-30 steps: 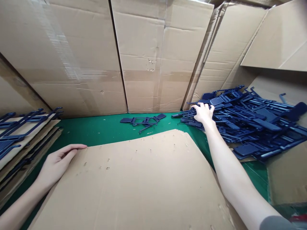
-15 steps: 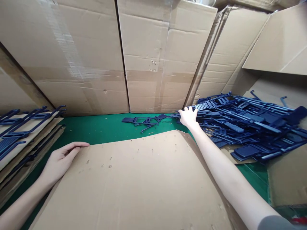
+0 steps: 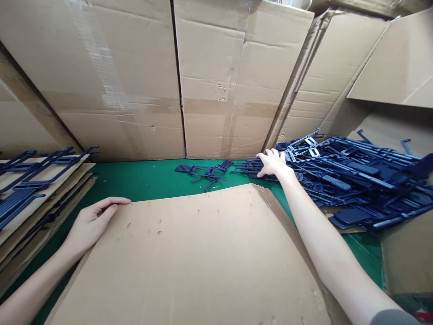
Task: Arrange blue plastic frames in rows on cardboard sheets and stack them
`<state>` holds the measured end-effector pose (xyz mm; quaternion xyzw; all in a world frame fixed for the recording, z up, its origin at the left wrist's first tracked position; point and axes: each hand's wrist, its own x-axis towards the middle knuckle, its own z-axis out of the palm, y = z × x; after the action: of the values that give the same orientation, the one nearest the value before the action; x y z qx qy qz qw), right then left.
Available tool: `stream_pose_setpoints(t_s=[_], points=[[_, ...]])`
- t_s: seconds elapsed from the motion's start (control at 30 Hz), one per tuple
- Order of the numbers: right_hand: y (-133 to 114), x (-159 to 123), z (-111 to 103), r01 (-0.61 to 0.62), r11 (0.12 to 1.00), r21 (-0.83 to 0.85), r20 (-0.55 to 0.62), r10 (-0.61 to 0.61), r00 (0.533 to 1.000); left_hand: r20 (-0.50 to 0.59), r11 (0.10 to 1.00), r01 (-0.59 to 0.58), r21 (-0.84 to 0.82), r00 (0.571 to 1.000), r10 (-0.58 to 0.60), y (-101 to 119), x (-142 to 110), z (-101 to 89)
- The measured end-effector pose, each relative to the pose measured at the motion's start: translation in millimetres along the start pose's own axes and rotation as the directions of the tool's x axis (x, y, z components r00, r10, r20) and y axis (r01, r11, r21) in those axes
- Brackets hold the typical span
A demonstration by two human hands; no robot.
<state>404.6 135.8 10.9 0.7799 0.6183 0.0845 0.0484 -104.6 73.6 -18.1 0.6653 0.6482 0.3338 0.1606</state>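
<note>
In the head view a large cardboard sheet (image 3: 203, 257) fills the near middle. At its far left corner my left hand (image 3: 96, 221) pinches the edge between thumb and fingers; the fingertips are partly hidden. My right hand (image 3: 272, 163) reaches past the sheet's far right corner, fingers spread and slightly bent, at the left end of a tangled pile of dark blue rack-like parts (image 3: 352, 171). It touches the parts there, but its grasp on any one of them does not show. A few similar dark parts (image 3: 209, 171) lie apart, left of the hand.
Tall cardboard boxes (image 3: 128, 90) line the back of the green table (image 3: 149, 174). At left stands a stack of cardboard layers (image 3: 50, 207) with dark blue parts on and between them. A cardboard box (image 3: 406, 257) borders the right side.
My right hand has spread its fingers wider, and some parts beside it in the pile have shifted. The view has swung slightly left. My left hand stays on the sheet's corner.
</note>
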Motion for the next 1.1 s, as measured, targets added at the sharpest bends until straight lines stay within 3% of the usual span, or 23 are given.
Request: stream_pose_setpoints(t_s=[0.23, 0.47, 0.7, 0.93, 1.1], points=[[20, 2, 11, -0.054, 0.998, -0.008, 0.093, 0.055, 0.994, 0.02, 1.0, -0.005, -0.01, 1.0, 0.005, -4, 1, 1.5], [10, 6, 22, -0.001, 0.999, -0.036, 0.064, 0.003, 0.998, 0.023, 1.0, -0.012, -0.025, 1.0, 0.013, -6, 0, 1.3], [4, 5, 31, 0.021, 0.995, -0.098, -0.123, -0.033, 0.992, 0.038, 0.999, -0.028, -0.028, 0.999, 0.029, -2, -2, -0.6], [-10, -5, 46, -0.013, 0.988, -0.152, -0.357, -0.043, 0.933, 0.05, 0.999, -0.041, -0.033, 0.998, 0.043, -3, -2, -0.1], [-9, -8, 49, 0.038, 0.988, -0.152, -0.427, -0.101, 0.899, 0.051, 0.998, -0.041, -0.038, 0.998, 0.043, -5, -3, 0.4]])
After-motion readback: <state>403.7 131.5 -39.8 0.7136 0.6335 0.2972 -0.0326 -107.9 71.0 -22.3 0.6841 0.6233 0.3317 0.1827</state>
